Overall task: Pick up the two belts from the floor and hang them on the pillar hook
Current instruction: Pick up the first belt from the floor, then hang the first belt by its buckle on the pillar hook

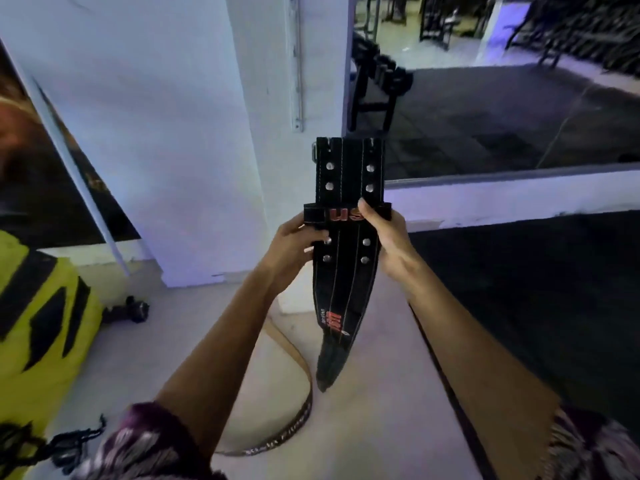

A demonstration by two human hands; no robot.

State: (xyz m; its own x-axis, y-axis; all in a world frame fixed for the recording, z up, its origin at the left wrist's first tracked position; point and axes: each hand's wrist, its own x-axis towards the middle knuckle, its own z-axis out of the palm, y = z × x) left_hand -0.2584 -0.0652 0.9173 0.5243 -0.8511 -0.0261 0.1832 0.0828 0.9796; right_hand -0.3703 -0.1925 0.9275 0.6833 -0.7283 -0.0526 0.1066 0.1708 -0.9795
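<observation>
A wide black belt with white stitching, metal rivets and red lettering is held upright in front of me, its tail hanging down toward the floor. My left hand grips its left edge near the loop. My right hand grips the right edge, thumb on the red lettering. A second belt, brown with a dark printed face, lies curled on the pale floor below, partly hidden by my left forearm. The white pillar stands straight ahead, with a metal strip fixed to it; no hook is clear.
A yellow and black bag stands at the left. A small dark dumbbell lies by the pillar's foot. A mirror on the right wall shows a dumbbell rack. Dark rubber flooring covers the right side.
</observation>
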